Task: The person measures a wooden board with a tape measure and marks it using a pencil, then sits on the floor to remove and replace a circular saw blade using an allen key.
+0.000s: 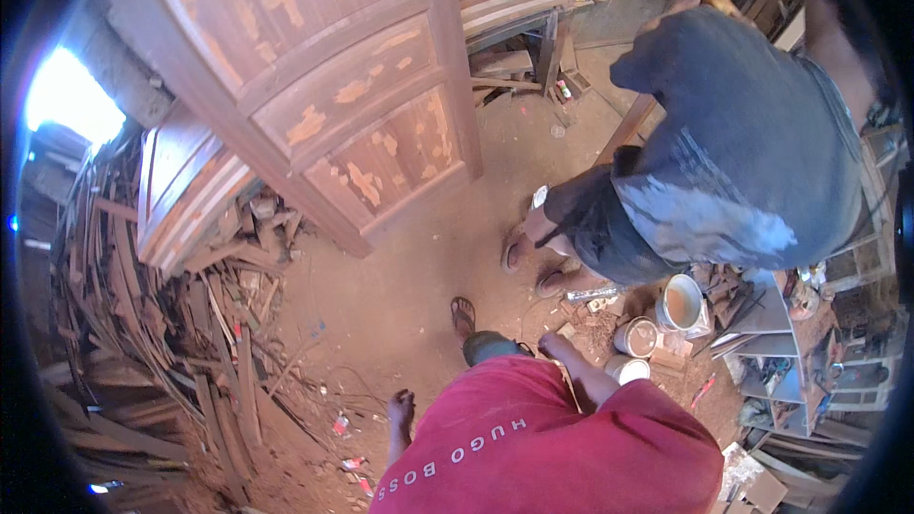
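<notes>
Your right hand [552,342] hangs low in front of your red shirt [543,447], fingers curled loosely, holding nothing that shows — whether it pinches anything small, you cannot tell. Just beside it on the dirt floor [400,295] stand three round tins: a closed one [636,336], a smaller pale one [627,368] nearer you, and an open can of light filler [682,304] beyond. Your left hand [402,408] hangs at your side, fingers slack and apart, empty, above scraps of red litter [340,424]. Ahead, another person [724,152] in a grey shirt bends over, sandalled feet [533,266] planted. Further out leans a big panelled wooden door [324,86], patched with pale filler, and to your left a heap of offcut timber [152,352].
</notes>
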The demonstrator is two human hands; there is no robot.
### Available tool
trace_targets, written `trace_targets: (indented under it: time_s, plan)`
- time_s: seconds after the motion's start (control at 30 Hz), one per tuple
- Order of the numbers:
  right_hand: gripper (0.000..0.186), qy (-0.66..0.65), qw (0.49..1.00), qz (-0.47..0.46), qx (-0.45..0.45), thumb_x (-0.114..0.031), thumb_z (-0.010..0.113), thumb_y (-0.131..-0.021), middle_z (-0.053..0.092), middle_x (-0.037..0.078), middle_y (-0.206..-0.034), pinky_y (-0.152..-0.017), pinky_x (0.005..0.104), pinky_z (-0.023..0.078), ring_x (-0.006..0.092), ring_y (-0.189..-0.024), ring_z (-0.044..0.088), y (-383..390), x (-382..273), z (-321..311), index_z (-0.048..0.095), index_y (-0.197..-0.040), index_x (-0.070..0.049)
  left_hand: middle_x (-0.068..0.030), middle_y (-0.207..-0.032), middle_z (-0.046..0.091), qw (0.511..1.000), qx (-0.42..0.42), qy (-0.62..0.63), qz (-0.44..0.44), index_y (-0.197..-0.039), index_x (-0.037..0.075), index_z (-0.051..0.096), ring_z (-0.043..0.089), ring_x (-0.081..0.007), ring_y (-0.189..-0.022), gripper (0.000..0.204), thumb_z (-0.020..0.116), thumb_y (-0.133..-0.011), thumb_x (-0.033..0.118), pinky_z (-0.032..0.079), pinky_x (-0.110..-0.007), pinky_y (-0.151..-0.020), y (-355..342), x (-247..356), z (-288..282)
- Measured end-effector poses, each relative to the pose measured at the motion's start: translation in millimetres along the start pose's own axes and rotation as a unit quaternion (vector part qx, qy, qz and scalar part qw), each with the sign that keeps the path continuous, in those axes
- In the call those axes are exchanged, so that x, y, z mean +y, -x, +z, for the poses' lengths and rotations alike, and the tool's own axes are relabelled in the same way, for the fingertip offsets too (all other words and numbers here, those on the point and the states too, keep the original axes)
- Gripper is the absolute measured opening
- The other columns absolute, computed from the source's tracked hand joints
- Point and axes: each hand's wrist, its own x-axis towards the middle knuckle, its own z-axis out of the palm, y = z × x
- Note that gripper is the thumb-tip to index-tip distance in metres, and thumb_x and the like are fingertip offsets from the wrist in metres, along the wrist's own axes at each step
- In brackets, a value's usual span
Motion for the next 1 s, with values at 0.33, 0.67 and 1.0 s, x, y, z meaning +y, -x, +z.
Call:
trace_targets:
  time_s: [0.33, 0.67, 1.0]
  plan:
    - [0.036, -0.144, 0.966, -0.09, 0.193, -0.028, 0.063, -0.086, 0.07, 0.019, -0.102, -0.084, 0.0431, 0.053, 0.0338, -0.094, 0.068, -194.7, -184.6, -227.4, 0.067, -0.114, -0.005, -0.0208, -0.094, 0.072, 0.968, 0.008, -0.187, 0.164, -0.105, -0.002, 0.069, 0.068, -0.0309, -0.077, 0.045, 0.062, -0.093, 0.041, 0.054, -0.043, -0.071, -149.4, 148.9, -2.7]
    - [0.035, -0.161, 0.958, -0.086, 0.221, -0.025, 0.063, -0.085, 0.07, 0.021, -0.099, -0.085, 0.0468, 0.053, 0.0362, -0.094, 0.068, -354.1, -217.9, -377.2, 0.067, -0.113, -0.006, -0.0234, -0.097, 0.071, 0.924, -0.081, -0.373, 0.038, -0.104, -0.003, 0.069, 0.068, -0.0325, -0.083, 0.045, 0.059, -0.095, 0.04, 0.052, -0.044, -0.075, -345.0, 417.7, 96.3]
    - [0.036, -0.244, 0.94, 0.071, 0.229, -0.028, 0.063, -0.088, 0.072, 0.019, -0.098, -0.082, 0.0441, 0.054, 0.0351, -0.093, 0.069, -451.5, -147.4, -505.9, 0.067, -0.115, -0.005, -0.0218, -0.114, 0.067, 0.819, -0.256, -0.402, 0.32, -0.12, -0.001, 0.063, 0.066, -0.0329, -0.103, 0.042, 0.06, -0.094, 0.032, 0.051, -0.041, -0.089, -416.8, 711.8, 274.6]
